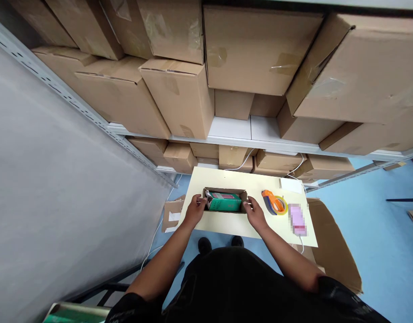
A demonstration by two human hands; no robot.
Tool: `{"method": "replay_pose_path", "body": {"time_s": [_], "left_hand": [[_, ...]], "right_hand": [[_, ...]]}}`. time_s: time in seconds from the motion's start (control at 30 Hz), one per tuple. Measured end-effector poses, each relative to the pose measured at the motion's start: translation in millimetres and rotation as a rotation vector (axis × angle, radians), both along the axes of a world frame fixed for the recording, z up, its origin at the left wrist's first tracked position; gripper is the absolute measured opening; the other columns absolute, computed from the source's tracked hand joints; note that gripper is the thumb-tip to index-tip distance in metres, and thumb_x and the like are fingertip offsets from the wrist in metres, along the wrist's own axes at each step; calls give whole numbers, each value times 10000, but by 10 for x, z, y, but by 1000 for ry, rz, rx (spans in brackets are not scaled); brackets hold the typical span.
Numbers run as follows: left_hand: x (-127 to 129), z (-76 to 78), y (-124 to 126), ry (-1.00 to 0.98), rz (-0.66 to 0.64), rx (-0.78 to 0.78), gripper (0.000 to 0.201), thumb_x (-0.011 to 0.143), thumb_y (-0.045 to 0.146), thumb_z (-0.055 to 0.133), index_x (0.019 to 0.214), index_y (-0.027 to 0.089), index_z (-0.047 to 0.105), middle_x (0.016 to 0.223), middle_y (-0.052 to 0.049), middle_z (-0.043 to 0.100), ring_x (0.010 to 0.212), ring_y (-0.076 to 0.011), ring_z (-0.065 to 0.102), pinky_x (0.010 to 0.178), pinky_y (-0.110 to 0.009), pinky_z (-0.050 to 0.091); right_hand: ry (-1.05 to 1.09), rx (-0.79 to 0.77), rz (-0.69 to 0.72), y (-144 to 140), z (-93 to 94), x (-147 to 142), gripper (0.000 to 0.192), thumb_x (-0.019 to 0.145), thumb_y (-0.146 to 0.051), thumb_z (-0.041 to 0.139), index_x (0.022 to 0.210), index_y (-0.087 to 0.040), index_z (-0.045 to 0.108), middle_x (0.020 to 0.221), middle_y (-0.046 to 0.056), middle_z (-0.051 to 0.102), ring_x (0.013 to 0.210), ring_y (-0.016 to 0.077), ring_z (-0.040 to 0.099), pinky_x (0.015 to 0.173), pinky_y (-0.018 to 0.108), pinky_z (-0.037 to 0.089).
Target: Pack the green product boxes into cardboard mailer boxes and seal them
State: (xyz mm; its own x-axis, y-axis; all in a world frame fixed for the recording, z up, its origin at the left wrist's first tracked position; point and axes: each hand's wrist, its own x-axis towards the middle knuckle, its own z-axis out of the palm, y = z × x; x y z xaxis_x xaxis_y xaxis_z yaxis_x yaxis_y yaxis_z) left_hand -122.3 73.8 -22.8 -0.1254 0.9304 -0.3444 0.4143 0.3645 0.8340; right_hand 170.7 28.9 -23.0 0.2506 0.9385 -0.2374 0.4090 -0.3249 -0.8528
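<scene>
An open-topped cardboard box (226,190) lies lengthwise on a pale yellow table (223,224). Inside it sits a green carton (226,205) with a pinkish panel on top, and some whitish material shows at its left end. My left hand (195,211) grips the box's left end, fingers bent around the edge. At the opposite end, my right hand (255,214) holds the right edge between thumb and fingers. Right of my right hand lies an orange and blue tape dispenser (274,202) with a roll of yellowish tape (285,205).
A blurred pink device (297,220) with a white cable and a white block (291,185) are on the table's right side. Shelves (231,128) packed with cardboard boxes (257,49) rise behind. A wall (68,179) stands left; a large cardboard piece (334,242) is at right.
</scene>
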Motion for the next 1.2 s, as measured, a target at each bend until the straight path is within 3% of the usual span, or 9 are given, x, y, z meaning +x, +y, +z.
{"method": "replay_pose_path", "body": {"time_s": [0.17, 0.33, 0.53, 0.7, 0.8, 0.87, 1.0, 1.1, 1.2], "left_hand": [[70, 116, 173, 159, -142, -111, 412, 872, 597, 642, 1051, 227, 604, 1112, -103, 757, 991, -279, 721, 799, -345, 515], [169, 200, 376, 461, -210, -244, 472, 815, 599, 671, 1068, 215, 565, 1143, -179, 740, 1069, -371, 710, 798, -390, 494], [215, 218, 469, 542, -284, -258, 371, 825, 431, 655, 1108, 209, 565, 1184, -199, 723, 1117, -379, 700, 833, -405, 497], [220, 170, 520, 555, -285, -192, 346, 810, 406, 679, 1067, 197, 580, 1147, -226, 719, 1104, -408, 696, 845, -439, 492], [150, 141, 457, 436, -235, -164, 360, 795, 479, 701, 998, 206, 584, 1059, -191, 736, 1034, -386, 703, 825, -438, 497], [61, 113, 339, 244, -185, -165, 400, 813, 556, 675, 999, 213, 589, 1044, -144, 741, 994, -334, 704, 811, -416, 513], [-119, -6, 13, -243, -130, -150, 545, 861, 614, 591, 1265, 248, 580, 1344, -113, 672, 1159, -275, 660, 870, -396, 547], [-150, -141, -159, -411, -144, -99, 766, 787, 571, 679, 1457, 252, 491, 1465, -135, 604, 1278, -314, 600, 980, -460, 523], [-107, -249, -217, -514, -151, -70, 870, 792, 575, 675, 1551, 237, 415, 1528, -145, 553, 1364, -330, 541, 1070, -493, 475]], "right_hand": [[-9, 11, 47, 8, -58, -51, 598, 952, -608, 507, 1394, -222, 620, 1346, 126, 672, 1151, 291, 666, 982, 439, 543], [-69, 54, 73, -19, -181, -75, 608, 948, -588, 524, 1442, -237, 569, 1408, 124, 623, 1318, 304, 583, 1126, 482, 465], [-62, 67, 79, -55, -263, -82, 632, 939, -569, 546, 1474, -232, 533, 1462, 133, 592, 1372, 308, 549, 1157, 499, 445], [-58, 61, 85, -22, -259, -79, 657, 940, -577, 544, 1493, -222, 521, 1495, 135, 574, 1408, 307, 521, 1188, 506, 408], [-17, 42, 68, 1, -250, -48, 657, 936, -618, 542, 1470, -235, 557, 1484, 128, 593, 1386, 304, 543, 1149, 482, 453], [60, 33, 43, 4, -264, -11, 664, 930, -666, 529, 1431, -236, 598, 1467, 128, 612, 1350, 303, 572, 1088, 464, 503], [351, -34, -57, -2, -362, 57, 765, 911, -783, 414, 1361, -209, 644, 1425, 140, 647, 1276, 301, 625, 967, 450, 568], [480, -141, -134, 11, -449, 60, 783, 898, -789, 357, 1295, -193, 674, 1296, 142, 717, 1184, 292, 677, 901, 446, 586], [463, -176, -165, 45, -472, 20, 651, 880, -712, 448, 1217, -222, 710, 1207, 110, 748, 1102, 278, 699, 846, 430, 598]]}}
